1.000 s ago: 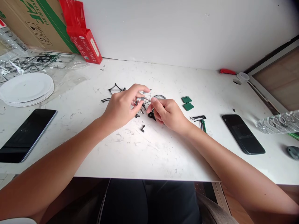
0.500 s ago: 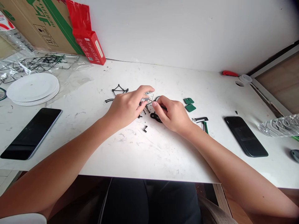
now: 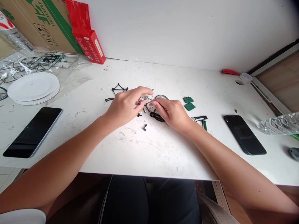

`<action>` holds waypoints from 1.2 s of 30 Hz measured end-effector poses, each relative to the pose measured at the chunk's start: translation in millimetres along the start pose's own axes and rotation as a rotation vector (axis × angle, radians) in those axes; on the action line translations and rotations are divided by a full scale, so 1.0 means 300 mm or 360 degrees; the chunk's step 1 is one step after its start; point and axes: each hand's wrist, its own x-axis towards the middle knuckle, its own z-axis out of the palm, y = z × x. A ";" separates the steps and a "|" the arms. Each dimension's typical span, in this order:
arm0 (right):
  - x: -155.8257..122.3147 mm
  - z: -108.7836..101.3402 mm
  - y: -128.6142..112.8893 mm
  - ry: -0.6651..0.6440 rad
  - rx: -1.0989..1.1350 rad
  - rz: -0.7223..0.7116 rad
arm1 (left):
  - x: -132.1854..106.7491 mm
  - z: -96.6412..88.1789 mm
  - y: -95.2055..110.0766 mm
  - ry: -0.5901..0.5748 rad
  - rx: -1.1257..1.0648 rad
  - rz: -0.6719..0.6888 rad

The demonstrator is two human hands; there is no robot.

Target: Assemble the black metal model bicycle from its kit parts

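My left hand (image 3: 126, 105) pinches a small clear packet of silver parts (image 3: 144, 99) between thumb and fingers, just above the white table (image 3: 149, 149). My right hand (image 3: 173, 113) is closed beside it, its fingertips at the packet's right edge; what they grip is too small to name. Under the hands lie a small spoked wheel (image 3: 161, 97), a black chain piece (image 3: 156, 116) and tiny black bits (image 3: 145, 127). A black wire model frame (image 3: 119, 88) lies behind the left hand.
Two green squares (image 3: 188, 103) and a green-handled tool (image 3: 203, 122) lie right of the hands. Black phones rest at left (image 3: 32, 132) and right (image 3: 244, 133). White plates (image 3: 34, 87), plastic bags, a red box (image 3: 90, 40), cardboard at the back left. A plastic bottle (image 3: 279, 123) lies far right.
Both hands dipped slightly toward the table and stayed together over the packet; the right fingertips shifted a little along its edge. The view shifted slightly.
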 end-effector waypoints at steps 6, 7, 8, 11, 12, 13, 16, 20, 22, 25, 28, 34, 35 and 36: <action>0.006 0.005 -0.053 -0.0119 0.1040 0.0511 | 0.001 0.004 -0.001 0.0058 0.0079 0.0060; 0.011 -0.001 -0.060 -0.0169 0.1251 0.0611 | 0.002 0.003 -0.001 0.0062 0.0108 0.0090; 0.016 -0.009 -0.065 -0.0224 0.1466 0.0712 | 0.003 0.002 -0.002 0.0056 0.0146 0.0119; 0.028 -0.035 -0.071 -0.0321 0.1897 0.0948 | 0.003 -0.002 -0.005 0.0002 0.0259 0.0183; 0.030 -0.040 -0.070 -0.0332 0.1950 0.0977 | 0.002 -0.003 -0.006 -0.0012 0.0284 0.0192; 0.031 -0.044 -0.067 -0.0332 0.1966 0.0987 | 0.002 -0.003 -0.007 -0.0018 0.0299 0.0196; 0.031 -0.039 -0.057 -0.0310 0.1814 0.0905 | 0.001 0.000 -0.007 0.0007 0.0283 0.0181; 0.025 -0.021 -0.055 -0.0127 0.1319 0.0658 | 0.004 0.005 -0.002 0.0027 0.0205 0.0063; 0.019 -0.014 -0.053 0.0005 0.0974 0.0508 | 0.005 0.008 0.001 0.0030 0.0180 0.0013; 0.012 -0.007 -0.037 0.0111 0.0357 0.0178 | 0.002 0.015 0.004 0.0048 0.0090 -0.0013; 0.008 0.001 -0.013 0.0111 0.0008 0.0009 | -0.004 0.025 0.007 0.0068 -0.0071 -0.0051; 0.004 0.017 -0.013 0.0092 0.0092 0.0090 | -0.010 0.032 0.013 0.0074 -0.0109 -0.0087; 0.002 0.019 -0.019 0.0076 0.0185 0.0133 | -0.010 0.031 0.012 0.0074 -0.0101 -0.0084; 0.001 0.021 -0.025 0.0054 0.0308 0.0195 | -0.012 0.031 0.011 0.0072 -0.0091 -0.0080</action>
